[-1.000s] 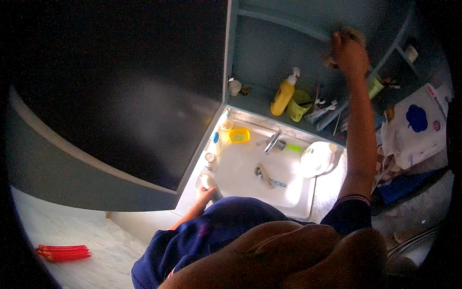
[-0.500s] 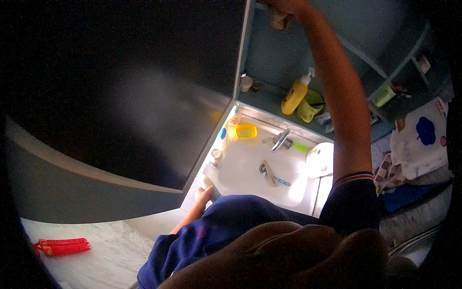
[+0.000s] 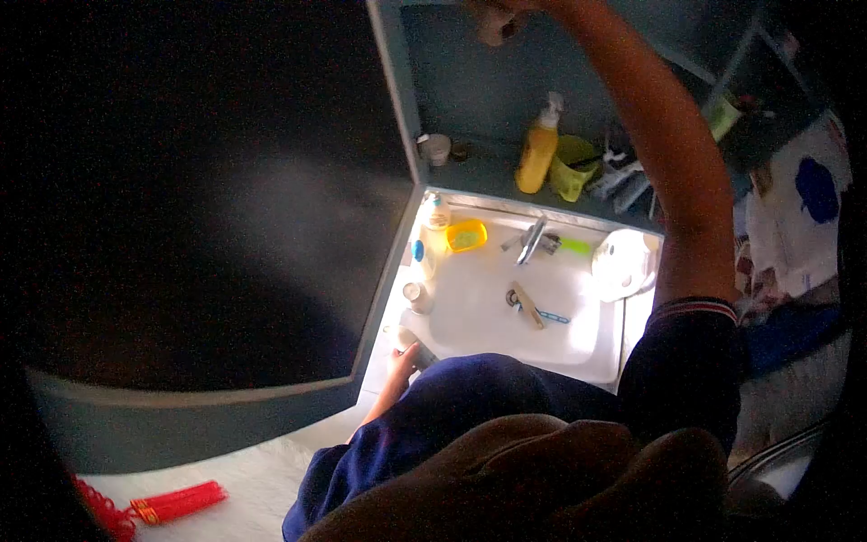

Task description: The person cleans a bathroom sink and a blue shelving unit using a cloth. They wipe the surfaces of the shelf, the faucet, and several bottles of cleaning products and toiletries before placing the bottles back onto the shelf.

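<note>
Low at the left edge of the sink, my left hand (image 3: pixel 405 361) is closed round a grey container with a whitish rounded top (image 3: pixel 403 338). My right arm reaches up into the open wall cabinet. Its hand (image 3: pixel 517 4) is at the top edge of the view, dark and partly cut off. Its fingers are closed about a small pale-brown object (image 3: pixel 496 27), whose kind I cannot make out. On the cabinet's lower shelf, below that hand, stand a yellow pump bottle (image 3: pixel 537 155) and a green cup (image 3: pixel 573 172) with dark-handled items in it.
A large dark cabinet door (image 3: pixel 226 199) hangs open at left. In the white sink (image 3: pixel 461 316) lie a beige stick (image 3: pixel 526 305) and a blue strip (image 3: pixel 554 316). Around it are a tap (image 3: pixel 531 240), a yellow soap dish (image 3: pixel 467 236), several bottles and a white roll (image 3: pixel 623 264).
The view has shifted, so the sink sits further right and the door edge further left. Both hands keep their hold; my right hand stays high in the cabinet.
</note>
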The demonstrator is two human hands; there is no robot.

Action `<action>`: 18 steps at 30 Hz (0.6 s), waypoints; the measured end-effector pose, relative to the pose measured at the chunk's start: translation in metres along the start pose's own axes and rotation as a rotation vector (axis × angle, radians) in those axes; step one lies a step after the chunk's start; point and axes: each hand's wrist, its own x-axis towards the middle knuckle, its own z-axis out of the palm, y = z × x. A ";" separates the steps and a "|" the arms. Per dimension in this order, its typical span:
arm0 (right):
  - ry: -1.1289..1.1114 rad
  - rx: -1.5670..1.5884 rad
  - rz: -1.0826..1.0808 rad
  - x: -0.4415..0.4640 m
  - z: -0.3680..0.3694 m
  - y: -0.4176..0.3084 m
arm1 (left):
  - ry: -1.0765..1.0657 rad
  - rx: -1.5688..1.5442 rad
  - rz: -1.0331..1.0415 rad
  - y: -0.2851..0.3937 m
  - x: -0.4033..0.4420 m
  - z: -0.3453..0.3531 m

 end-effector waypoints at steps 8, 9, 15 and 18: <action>0.297 -0.106 0.245 -0.078 -0.032 0.026 | -0.039 0.107 -0.046 0.008 0.022 0.001; 0.359 -0.050 0.254 -0.087 -0.033 0.038 | -0.053 0.105 -0.050 0.009 0.025 0.001; 0.208 -0.591 0.692 -0.126 -0.089 0.056 | -0.082 0.134 0.007 0.020 0.025 -0.001; 0.181 -0.738 0.529 -0.123 -0.095 0.072 | -0.118 0.082 -0.023 0.022 0.028 -0.002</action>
